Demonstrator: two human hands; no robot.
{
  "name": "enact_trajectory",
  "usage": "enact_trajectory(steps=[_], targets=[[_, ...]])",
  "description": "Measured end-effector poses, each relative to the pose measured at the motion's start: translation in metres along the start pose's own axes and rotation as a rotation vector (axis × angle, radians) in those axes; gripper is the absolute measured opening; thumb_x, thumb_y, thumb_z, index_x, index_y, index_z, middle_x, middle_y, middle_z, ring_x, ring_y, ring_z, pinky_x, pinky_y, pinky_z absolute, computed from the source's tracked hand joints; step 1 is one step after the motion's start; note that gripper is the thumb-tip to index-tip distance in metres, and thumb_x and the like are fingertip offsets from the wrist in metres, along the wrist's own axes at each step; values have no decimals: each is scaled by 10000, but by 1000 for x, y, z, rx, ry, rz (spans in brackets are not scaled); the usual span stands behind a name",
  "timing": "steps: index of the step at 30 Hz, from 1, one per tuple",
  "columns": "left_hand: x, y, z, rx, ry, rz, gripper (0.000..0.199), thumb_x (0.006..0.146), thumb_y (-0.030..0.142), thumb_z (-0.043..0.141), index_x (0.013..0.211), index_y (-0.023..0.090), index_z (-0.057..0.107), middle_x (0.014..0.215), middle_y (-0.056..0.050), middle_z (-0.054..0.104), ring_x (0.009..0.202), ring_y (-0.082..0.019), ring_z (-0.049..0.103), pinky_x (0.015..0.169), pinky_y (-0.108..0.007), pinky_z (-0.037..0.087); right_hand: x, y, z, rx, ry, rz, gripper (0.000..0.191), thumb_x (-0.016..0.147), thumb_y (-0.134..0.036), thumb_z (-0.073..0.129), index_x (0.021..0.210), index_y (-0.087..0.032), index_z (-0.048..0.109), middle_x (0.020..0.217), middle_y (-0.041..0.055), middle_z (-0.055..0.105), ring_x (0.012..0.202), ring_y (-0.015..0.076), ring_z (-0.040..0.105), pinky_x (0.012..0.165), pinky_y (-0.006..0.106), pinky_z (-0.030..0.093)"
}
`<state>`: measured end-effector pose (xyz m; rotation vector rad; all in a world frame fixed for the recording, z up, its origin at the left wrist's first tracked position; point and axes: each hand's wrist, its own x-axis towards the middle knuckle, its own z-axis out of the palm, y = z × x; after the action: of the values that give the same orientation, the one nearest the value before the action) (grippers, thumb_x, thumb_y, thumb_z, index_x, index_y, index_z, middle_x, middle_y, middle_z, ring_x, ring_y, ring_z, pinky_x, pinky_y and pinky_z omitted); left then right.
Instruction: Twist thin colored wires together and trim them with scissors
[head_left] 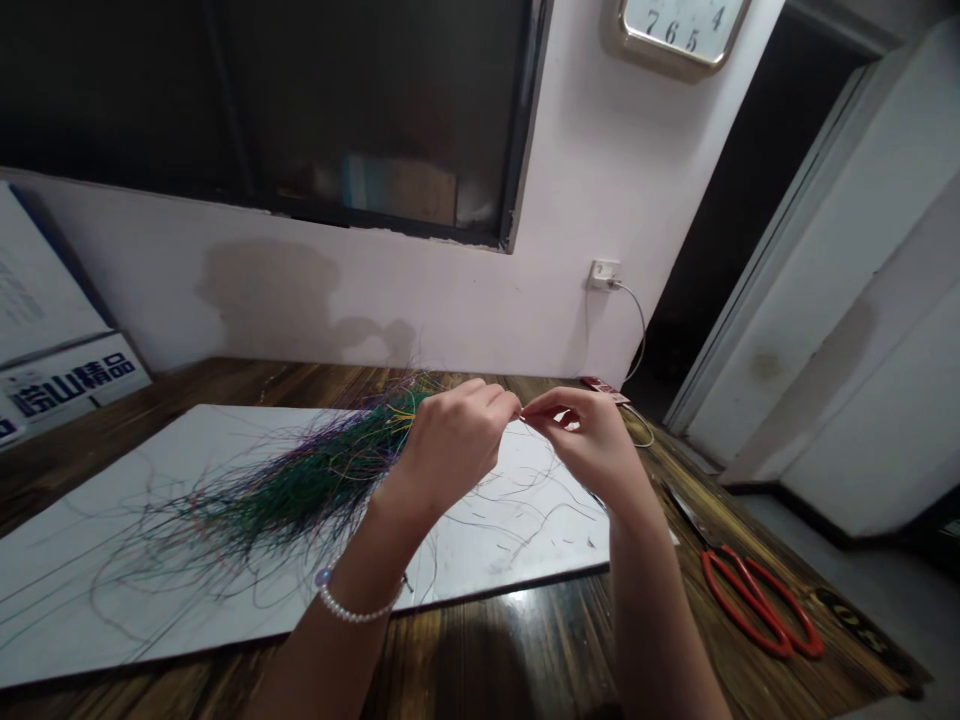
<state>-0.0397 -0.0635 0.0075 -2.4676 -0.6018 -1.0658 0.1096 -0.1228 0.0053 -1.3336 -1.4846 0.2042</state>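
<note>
A large bundle of thin wires [315,480], green, purple and red, lies across a white board [247,625]. My left hand [457,435], with a beaded bracelet [356,608] on its wrist, is closed just right of the bundle, a few yellow strands beside it. My right hand [589,435] pinches with thumb and forefinger, its fingertips meeting those of my left hand above the board. What sits between the fingertips is too small to make out. Loose thin wires [525,500] and short clippings lie on the board below the hands.
Red-handled scissors [757,600] lie on the wooden table [487,660] at the right. A red packet [604,388] and a white cable [643,330] from a wall socket [604,274] are at the back right. Boxes [75,380] stand at the left.
</note>
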Motion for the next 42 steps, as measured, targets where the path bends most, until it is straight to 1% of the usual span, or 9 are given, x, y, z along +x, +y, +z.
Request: enact_trajectory(steps=[7, 12, 18, 21, 25, 28, 33, 37, 42], targets=[[-1, -3, 2, -35, 22, 22, 147, 853, 120, 505, 820, 167, 640, 748, -2, 683, 715, -166, 608, 565, -264, 379, -1, -1, -1, -18, 18, -32, 183, 653, -23, 561, 669, -168, 671, 619, -13, 657, 603, 102, 582, 524, 203, 396], [-1, -5, 3, -91, 67, 15, 146, 882, 191, 507, 821, 168, 638, 750, -6, 685, 723, -165, 615, 580, -257, 387, -1, -2, -2, 8, 8, -17, 161, 661, -33, 585, 674, -163, 678, 636, -8, 661, 609, 99, 581, 538, 206, 397], [-1, -6, 1, -95, 41, 56, 162, 869, 129, 484, 847, 190, 632, 756, 6, 664, 713, -157, 602, 554, -258, 366, 0, 1, -2, 83, -34, -10, 142, 670, -38, 585, 676, -157, 661, 632, -11, 644, 599, 96, 562, 538, 215, 398], [0, -5, 1, -153, 39, 58, 185, 860, 98, 474, 864, 191, 634, 765, 6, 655, 728, -157, 593, 573, -255, 370, 0, 3, -3, 128, -33, -14, 135, 666, -38, 587, 675, -156, 651, 610, -21, 619, 584, 93, 542, 532, 218, 398], [1, -6, 1, -354, 36, -5, 183, 846, 72, 482, 838, 171, 635, 756, 7, 649, 723, -129, 580, 632, -238, 391, -1, 4, -5, 201, -35, -19, 166, 650, -13, 576, 667, -156, 659, 595, -22, 614, 585, 95, 540, 534, 219, 404], [2, -7, 1, -554, -8, -75, 163, 852, 87, 488, 835, 164, 631, 761, 10, 650, 698, -103, 566, 646, -220, 395, -2, 2, -9, 249, -56, -52, 200, 641, 12, 566, 653, -161, 665, 601, -22, 617, 604, 98, 548, 551, 222, 406], [2, -6, -1, -778, -112, -167, 139, 850, 129, 511, 776, 160, 624, 639, 28, 576, 599, -80, 495, 585, -207, 366, -5, -1, -14, 287, -94, -67, 208, 656, 19, 572, 656, -164, 672, 628, -15, 625, 635, 100, 541, 576, 230, 403], [2, -7, -4, -958, -230, -260, 138, 840, 152, 516, 744, 156, 616, 599, 33, 517, 564, -80, 426, 526, -215, 322, -6, -1, -17, 385, -192, -52, 145, 680, -21, 617, 680, -159, 663, 657, -5, 628, 657, 106, 541, 592, 237, 407], [4, -7, -6, -1174, -322, -346, 170, 831, 207, 544, 676, 148, 579, 585, 34, 469, 551, -79, 369, 496, -224, 278, -5, 0, -18, 448, -247, -158, 107, 720, -57, 632, 697, -162, 630, 665, -11, 591, 656, 101, 519, 596, 239, 392]])
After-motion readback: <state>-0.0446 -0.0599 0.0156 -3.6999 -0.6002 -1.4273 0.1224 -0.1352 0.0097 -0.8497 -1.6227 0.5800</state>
